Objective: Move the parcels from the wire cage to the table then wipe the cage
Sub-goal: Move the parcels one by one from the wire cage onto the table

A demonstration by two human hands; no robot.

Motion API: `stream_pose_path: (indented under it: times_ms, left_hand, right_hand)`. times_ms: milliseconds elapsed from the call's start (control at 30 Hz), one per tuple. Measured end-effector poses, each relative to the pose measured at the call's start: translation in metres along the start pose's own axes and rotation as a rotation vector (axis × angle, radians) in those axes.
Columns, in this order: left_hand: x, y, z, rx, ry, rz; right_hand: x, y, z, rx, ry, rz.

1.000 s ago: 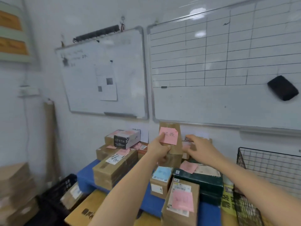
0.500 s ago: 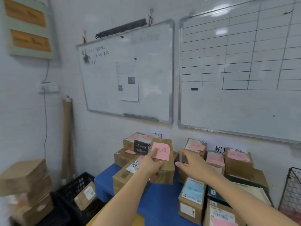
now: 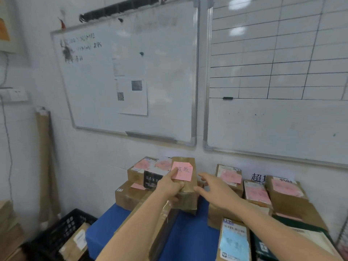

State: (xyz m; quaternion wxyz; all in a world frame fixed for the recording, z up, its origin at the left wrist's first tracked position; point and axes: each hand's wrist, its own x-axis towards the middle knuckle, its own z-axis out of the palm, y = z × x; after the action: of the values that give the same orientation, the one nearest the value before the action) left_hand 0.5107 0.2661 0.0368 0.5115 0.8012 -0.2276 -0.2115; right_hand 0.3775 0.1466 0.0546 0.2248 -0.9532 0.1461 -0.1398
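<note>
Right, the small brown parcel w/ a pink note stands upright over the blue desk, between the stacked boxes at back left and the pink-labelled parcels on the right; can't tell if its base touches the cover. It looks light and stiff, taped cardboard prob. a bit slick, so take it by the side walls, not the note. Left hand grips its left side, thumb on the front by the note, forearm stretched fwd. Right hand is spread, fingers straight, just beside the right face, holding nothing.
</note>
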Motion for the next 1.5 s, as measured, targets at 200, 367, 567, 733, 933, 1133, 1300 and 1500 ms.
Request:
stream_pose_path:
  times_ms: [200,367,567,733,933,1133,1300,1500]
  left_hand:
    - [0.055,0.007,-0.016,0.047,-0.109,0.039]
    - [0.093,0.005,-0.014,0.188,-0.164,0.142]
    - [0.132,-0.007,0.001,0.278,-0.222,0.135]
    - [0.154,-0.008,0.005,0.366,-0.234,0.179]
    - [0.163,-0.010,0.000,0.507,-0.235,0.213]
    - [0.159,-0.018,0.001,0.498,-0.208,0.255]
    - [0.154,-0.015,-0.008,0.454,-0.223,0.293]
    - [0.149,-0.010,-0.032,0.363,-0.212,0.383]
  right_hand:
    - [0.050,0.007,0.025,0.012,-0.038,0.043]
    - [0.079,0.013,0.043,-0.041,0.039,0.112]
    - [0.102,0.031,0.062,-0.022,0.084,0.194]
    - [0.120,0.039,0.071,-0.029,0.127,0.213]
    - [0.136,0.042,0.086,-0.067,0.093,0.231]
    - [0.139,0.042,0.095,-0.089,0.072,0.229]
    - [0.136,0.039,0.090,-0.108,0.072,0.233]
    - [0.122,0.025,0.074,-0.156,0.078,0.227]
